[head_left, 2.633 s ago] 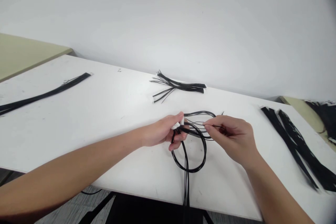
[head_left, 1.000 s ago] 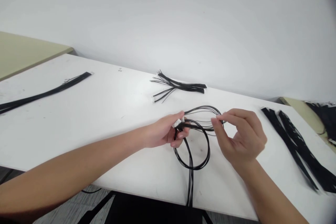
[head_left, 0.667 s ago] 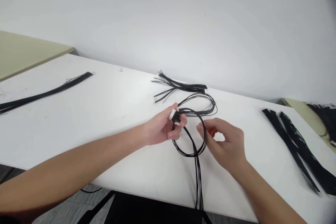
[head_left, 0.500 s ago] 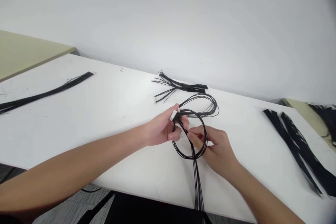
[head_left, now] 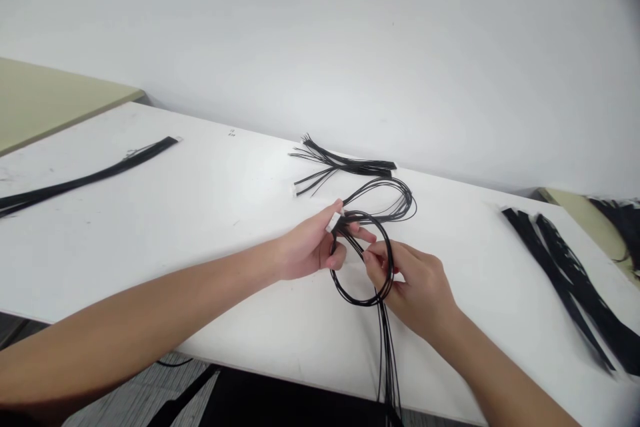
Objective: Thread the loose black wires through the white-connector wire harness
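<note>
My left hand (head_left: 315, 243) is closed around a black wire harness near its white connector (head_left: 334, 221), with the forefinger side partly extended. From there the harness's wires form a round loop (head_left: 391, 260) in front of my hands, and its loose ends (head_left: 389, 360) hang down past the table's front edge. My right hand (head_left: 417, 283) pinches the wires inside the loop, thumb against fingers. Behind the left hand, a second coil of thin black wires (head_left: 407, 195) stretches to the right; whether it belongs to the same harness I cannot tell.
A bundle of black wires with white connectors (head_left: 345, 165) lies at the back of the white table (head_left: 240, 213). Long black cables (head_left: 100, 175) lie on the left, and flat black cable strips (head_left: 575, 287) on the right. A pale wall stands behind.
My right hand has shifted slightly right with the pinched wires, and the hanging ends have swung right. A finger of my left hand now reaches further out.
</note>
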Demonstrator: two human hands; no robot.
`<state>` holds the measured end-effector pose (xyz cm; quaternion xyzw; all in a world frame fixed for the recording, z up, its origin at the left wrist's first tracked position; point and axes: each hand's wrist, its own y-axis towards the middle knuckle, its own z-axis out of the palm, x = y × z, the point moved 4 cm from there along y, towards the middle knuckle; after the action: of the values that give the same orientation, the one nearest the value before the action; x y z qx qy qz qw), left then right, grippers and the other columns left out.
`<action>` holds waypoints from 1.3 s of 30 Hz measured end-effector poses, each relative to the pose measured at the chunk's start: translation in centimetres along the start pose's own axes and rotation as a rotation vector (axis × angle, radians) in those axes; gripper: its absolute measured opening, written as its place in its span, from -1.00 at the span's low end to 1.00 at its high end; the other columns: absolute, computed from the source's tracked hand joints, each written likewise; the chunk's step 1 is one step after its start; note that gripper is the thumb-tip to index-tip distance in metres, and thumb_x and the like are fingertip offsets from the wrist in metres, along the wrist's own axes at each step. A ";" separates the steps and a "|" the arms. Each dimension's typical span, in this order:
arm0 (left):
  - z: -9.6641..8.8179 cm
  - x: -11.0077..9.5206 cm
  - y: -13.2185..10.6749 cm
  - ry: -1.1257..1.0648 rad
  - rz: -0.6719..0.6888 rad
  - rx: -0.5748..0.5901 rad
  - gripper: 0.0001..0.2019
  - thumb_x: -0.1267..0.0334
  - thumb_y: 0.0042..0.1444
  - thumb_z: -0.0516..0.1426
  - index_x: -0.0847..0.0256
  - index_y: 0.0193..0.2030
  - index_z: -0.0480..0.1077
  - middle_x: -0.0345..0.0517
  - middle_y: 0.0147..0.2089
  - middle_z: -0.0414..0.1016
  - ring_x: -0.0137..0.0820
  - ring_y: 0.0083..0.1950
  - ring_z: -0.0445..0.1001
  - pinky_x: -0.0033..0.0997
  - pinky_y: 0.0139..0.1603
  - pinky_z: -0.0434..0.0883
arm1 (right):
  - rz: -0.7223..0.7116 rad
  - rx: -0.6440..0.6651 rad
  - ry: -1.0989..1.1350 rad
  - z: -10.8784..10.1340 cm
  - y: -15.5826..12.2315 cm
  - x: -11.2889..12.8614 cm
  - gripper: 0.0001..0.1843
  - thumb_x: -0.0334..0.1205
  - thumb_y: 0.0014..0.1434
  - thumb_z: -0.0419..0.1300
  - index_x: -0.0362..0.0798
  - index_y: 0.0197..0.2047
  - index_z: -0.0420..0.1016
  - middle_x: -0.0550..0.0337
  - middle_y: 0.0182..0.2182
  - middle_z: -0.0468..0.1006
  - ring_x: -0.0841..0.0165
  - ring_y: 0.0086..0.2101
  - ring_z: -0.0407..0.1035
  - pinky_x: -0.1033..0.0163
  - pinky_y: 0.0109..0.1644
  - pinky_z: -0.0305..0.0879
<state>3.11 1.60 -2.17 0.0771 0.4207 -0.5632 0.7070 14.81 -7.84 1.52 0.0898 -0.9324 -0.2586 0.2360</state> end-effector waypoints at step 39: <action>0.6 0.4 -0.1 0.207 -0.016 0.018 -0.48 -0.19 0.19 -0.11 0.25 -0.49 0.22 -0.25 -0.60 0.27 -0.56 -0.71 0.15 -0.47 -0.59 0.08 | 0.751 -0.521 1.295 -4.1 1.0 -4.7 -0.79 -0.17 0.20 0.05 -0.01 -0.36 0.47 0.28 -0.55 0.16 0.48 -0.58 0.08 0.28 -0.46 0.23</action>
<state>3.34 0.98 -2.04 0.1380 0.4872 -0.5615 0.6545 20.89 -7.42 3.28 -0.1563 -0.4873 -0.2678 0.8163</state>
